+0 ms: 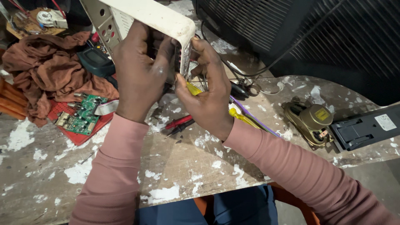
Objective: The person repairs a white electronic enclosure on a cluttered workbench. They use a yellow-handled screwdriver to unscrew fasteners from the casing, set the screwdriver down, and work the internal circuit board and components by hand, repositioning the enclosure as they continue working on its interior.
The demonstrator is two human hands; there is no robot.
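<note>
Paint-flecked worn wooden surface nearest; red and black pointed test probes lying on it. Left hand grips cream-white plastic appliance casing, fingers wrapped behind it; right hand pinches yellow-handled screwdriver at its open edge. Casing held aloft, work apparently midway. Green circuit board beyond left.

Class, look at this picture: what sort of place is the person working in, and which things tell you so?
Most likely an electronics repair bench. A green circuit board lies on the paint-chipped table, beside red and black test probes and a handheld meter.
</note>
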